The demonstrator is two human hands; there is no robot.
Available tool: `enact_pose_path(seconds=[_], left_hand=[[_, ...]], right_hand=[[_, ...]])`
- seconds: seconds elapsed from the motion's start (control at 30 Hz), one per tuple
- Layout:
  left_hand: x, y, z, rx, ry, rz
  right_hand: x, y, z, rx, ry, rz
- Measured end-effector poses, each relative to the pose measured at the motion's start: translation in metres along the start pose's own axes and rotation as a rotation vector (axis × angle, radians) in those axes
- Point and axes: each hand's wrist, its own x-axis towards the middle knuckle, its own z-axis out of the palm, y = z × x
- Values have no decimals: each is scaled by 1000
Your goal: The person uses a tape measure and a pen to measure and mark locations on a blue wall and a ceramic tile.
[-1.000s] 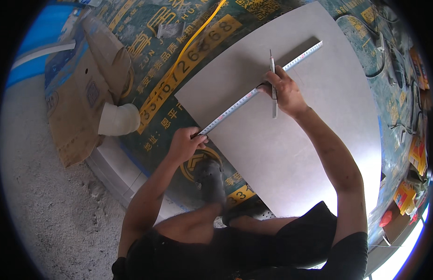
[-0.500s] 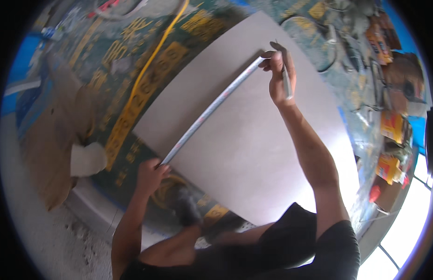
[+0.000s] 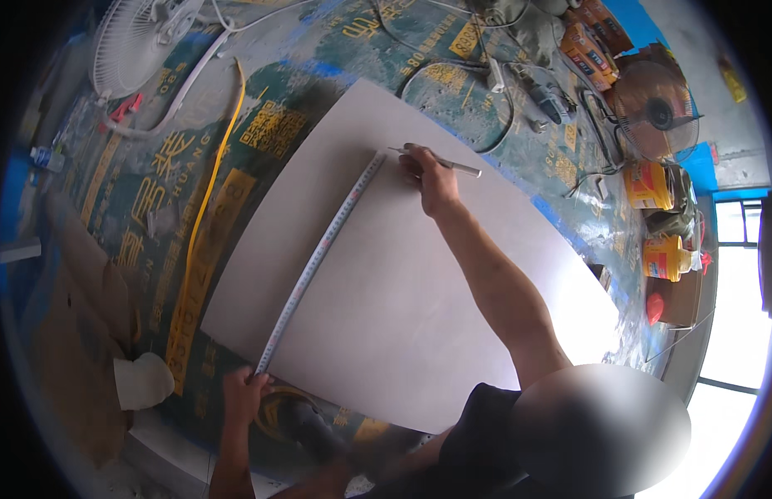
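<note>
A large pale grey tile or board [image 3: 419, 274] lies flat on a green printed floor sheet. Across its left part runs a whitish tape measure blade [image 3: 311, 265] with fine markings. My left hand [image 3: 242, 392] is closed on the blade's near end, at the tile's near-left edge. Over the tile's far part, my right hand [image 3: 431, 179] pinches a slim pale pen [image 3: 462, 167]. The pen's dark tip points left, close to the blade's far end, and the fingers are apart from the blade. No tape case shows.
A white fan [image 3: 140, 46] stands at the far left and another fan [image 3: 658, 112] at the far right. Yellow buckets [image 3: 648, 185] line the right side. A power tool [image 3: 545, 93] and cables lie beyond the tile. A yellow cord [image 3: 204, 200] runs along the left.
My right hand has let go of the blade's far end and moved left, turning the pen's tip toward that end. The blade now lies lower against the tile. The view has shifted.
</note>
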Motion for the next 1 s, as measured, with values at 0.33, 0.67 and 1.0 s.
enact_pose_path(seconds=[0.33,0.67,1.0], left_hand=[[0,3,3,-16,28,-41],[1,-7,2,-66,38,-41],[3,5,2,-113,23,-113]], right_hand=[[1,7,10,-197,16,-30],[-1,2,19,-332,17,-24],[11,8,22,-397,30,-47]])
